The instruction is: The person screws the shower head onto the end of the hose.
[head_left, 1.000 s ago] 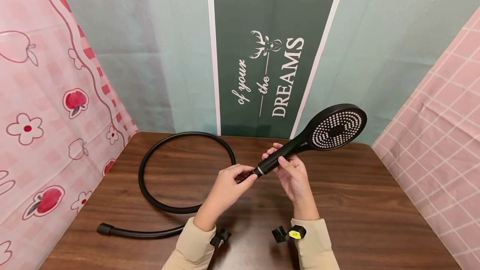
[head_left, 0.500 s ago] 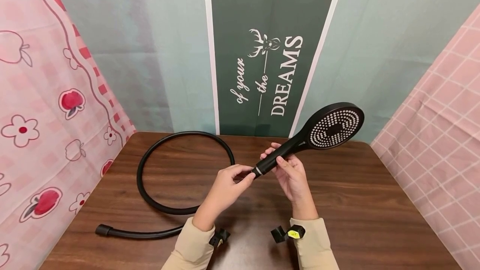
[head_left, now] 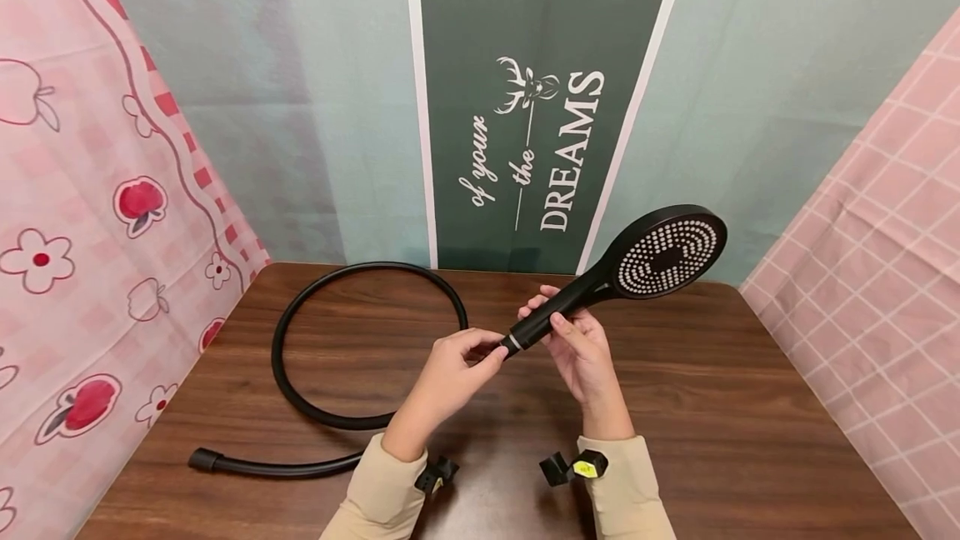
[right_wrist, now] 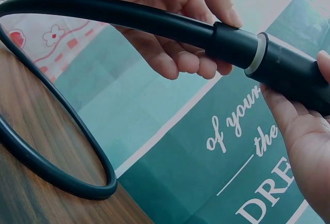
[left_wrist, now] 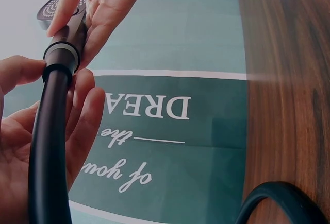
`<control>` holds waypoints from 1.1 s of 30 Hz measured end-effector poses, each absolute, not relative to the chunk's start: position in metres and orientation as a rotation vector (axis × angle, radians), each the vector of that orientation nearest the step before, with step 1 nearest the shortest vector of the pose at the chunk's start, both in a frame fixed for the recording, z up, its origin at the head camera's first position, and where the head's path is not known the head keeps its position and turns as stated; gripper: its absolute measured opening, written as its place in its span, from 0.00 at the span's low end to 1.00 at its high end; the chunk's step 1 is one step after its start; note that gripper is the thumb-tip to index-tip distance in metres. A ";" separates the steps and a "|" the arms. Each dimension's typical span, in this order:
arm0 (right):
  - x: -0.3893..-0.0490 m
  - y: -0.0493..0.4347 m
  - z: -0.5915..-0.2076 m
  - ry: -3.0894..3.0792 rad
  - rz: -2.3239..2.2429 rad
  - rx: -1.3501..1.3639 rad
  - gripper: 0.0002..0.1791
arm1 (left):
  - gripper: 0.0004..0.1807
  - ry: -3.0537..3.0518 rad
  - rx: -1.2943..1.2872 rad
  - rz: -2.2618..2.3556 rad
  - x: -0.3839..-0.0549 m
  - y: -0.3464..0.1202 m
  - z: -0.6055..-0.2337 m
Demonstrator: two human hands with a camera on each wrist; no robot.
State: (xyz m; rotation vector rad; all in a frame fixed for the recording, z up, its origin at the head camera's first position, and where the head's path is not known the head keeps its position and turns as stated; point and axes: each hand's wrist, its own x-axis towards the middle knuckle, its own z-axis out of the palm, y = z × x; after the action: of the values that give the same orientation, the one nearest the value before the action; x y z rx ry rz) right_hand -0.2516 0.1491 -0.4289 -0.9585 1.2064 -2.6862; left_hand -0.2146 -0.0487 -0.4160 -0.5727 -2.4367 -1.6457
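A black handheld shower head (head_left: 667,258) is raised over the table, tilted with its round, pale-dotted spray face up to the right. My right hand (head_left: 588,357) holds its handle (head_left: 542,322), thumb on the near side and fingers behind. With thumb and fingertips my left hand (head_left: 453,369) pinches the hose's end nut (right_wrist: 234,44) at the foot of the handle. A pale ring (right_wrist: 256,55) shows between nut and handle in the right wrist view. From the nut the black shower hose (left_wrist: 49,147) runs back past the left palm.
The hose lies in a wide loop (head_left: 279,357) on the left of the wooden table (head_left: 720,432). Its other end fitting (head_left: 202,459) rests near the front left. Behind the table hangs a green printed cloth (head_left: 480,248), with pink cloths at both sides.
The whole scene has shifted slightly left in the view. Both hands keep their hold on the shower head's handle and the hose nut, the left fingers having moved a little along the nut.
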 end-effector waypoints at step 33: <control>-0.254 0.149 -0.433 1.203 -2.702 -0.943 0.17 | 0.10 -2.429 -0.583 -1.661 -0.220 -0.048 -0.420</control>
State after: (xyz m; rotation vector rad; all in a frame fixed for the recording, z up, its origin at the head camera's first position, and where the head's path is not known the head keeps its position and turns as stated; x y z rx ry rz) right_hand -0.2535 0.1488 -0.4332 -0.9435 1.2032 -2.7017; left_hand -0.2198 -0.0478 -0.4199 -0.5832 -2.4293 -1.6606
